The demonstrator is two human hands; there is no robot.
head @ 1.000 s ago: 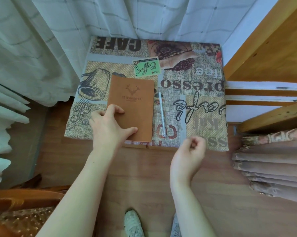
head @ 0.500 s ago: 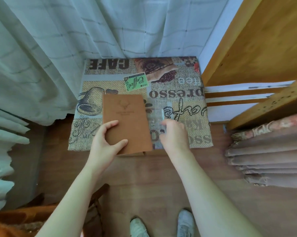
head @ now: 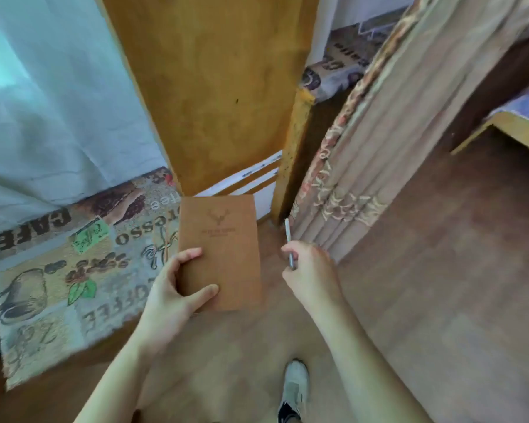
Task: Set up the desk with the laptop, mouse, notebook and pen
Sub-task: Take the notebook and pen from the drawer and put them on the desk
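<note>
My left hand grips the lower left corner of a brown notebook with a deer emblem, holding it in the air above the floor, off the small table. My right hand is closed around a white pen, whose tip points up and away from me. The small table with the coffee-print cloth lies to the left, below the notebook. No laptop or mouse is in view.
A tall wooden panel stands straight ahead, a beige patterned curtain hangs to the right, and a pale curtain covers the left. A second coffee-print surface shows behind the panel. My shoe is on the wooden floor.
Both hands lifted off the small table: the left took the notebook up, the right picked up the pen. My view has swung right, toward the wooden panel and beige curtain.
</note>
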